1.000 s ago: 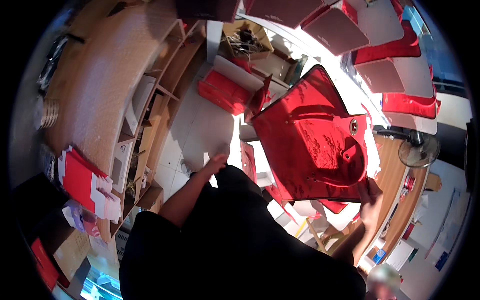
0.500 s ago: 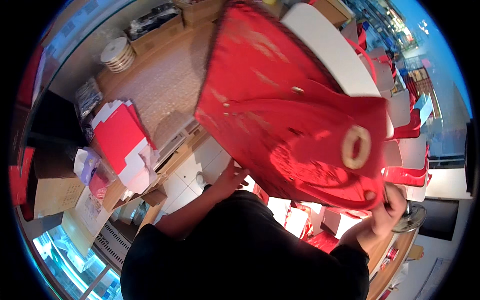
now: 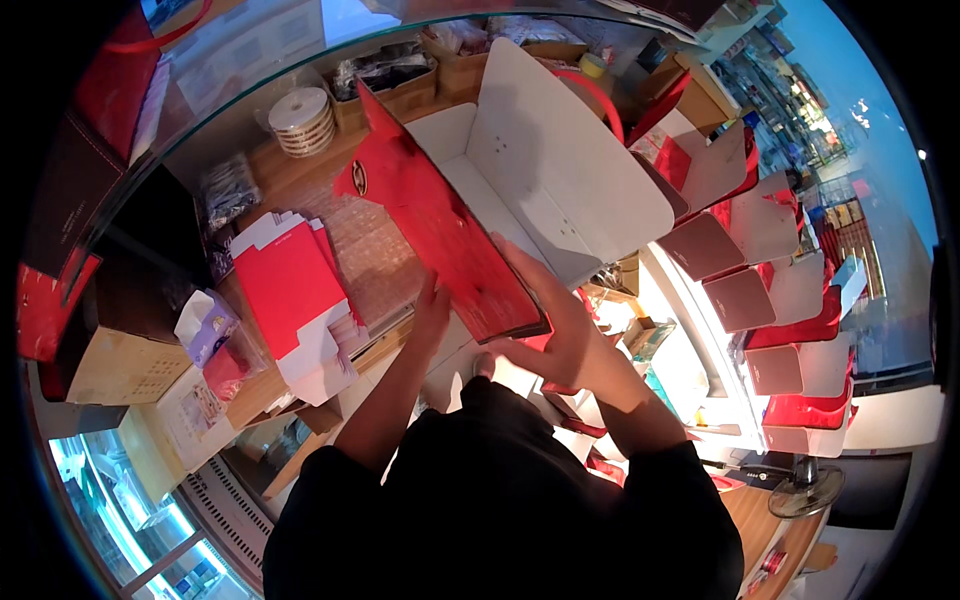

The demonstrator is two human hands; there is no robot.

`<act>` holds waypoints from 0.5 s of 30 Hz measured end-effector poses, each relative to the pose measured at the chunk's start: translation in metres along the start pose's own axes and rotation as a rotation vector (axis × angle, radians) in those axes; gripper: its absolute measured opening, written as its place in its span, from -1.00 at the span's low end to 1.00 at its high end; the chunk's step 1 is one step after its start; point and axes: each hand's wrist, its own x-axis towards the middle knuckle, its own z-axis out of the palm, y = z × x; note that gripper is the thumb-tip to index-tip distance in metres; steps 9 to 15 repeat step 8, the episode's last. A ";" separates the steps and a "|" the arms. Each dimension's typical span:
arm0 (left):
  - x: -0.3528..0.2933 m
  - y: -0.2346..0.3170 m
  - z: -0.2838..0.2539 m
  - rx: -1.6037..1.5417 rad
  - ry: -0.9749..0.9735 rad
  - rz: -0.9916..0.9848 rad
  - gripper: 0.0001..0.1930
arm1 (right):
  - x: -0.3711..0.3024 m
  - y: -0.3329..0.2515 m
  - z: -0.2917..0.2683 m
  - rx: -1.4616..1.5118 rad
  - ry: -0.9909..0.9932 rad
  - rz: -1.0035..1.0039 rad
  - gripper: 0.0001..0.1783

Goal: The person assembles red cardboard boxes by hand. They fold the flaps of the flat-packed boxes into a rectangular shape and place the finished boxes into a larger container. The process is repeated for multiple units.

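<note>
A red gift bag (image 3: 455,245) with stiff sides is tilted in front of me, its pale grey inside (image 3: 550,150) opening away toward the upper right. A gold oval emblem (image 3: 360,179) sits on its red flap. My right hand (image 3: 565,325) grips the lower end, with the fingers on the near panel and the thumb below the bottom corner. At the lower left edge my left hand (image 3: 430,312) closes its fingertips against the red side; part of its grip is hidden.
Flat red and white carton blanks (image 3: 295,280) lie on the wooden counter at left, near ribbon spools (image 3: 300,120). Several opened red bags (image 3: 750,215) line the right side. A fan (image 3: 805,487) stands at lower right, and a glass edge (image 3: 400,30) crosses the top.
The bag has turned from its broad red face to show its pale inside. My right hand has moved left to its lower end. My left hand has risen to its edge.
</note>
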 end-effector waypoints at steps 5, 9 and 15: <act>0.018 0.014 0.019 -0.089 -0.053 0.007 -0.51 | -0.001 0.053 -0.008 -0.034 -0.101 0.099 -0.25; 0.059 -0.002 0.009 -0.037 -0.100 -0.047 -0.38 | 0.029 0.092 -0.014 0.065 -0.066 0.021 -0.29; 0.059 -0.002 0.009 -0.037 -0.100 -0.047 -0.38 | 0.029 0.092 -0.014 0.065 -0.066 0.021 -0.29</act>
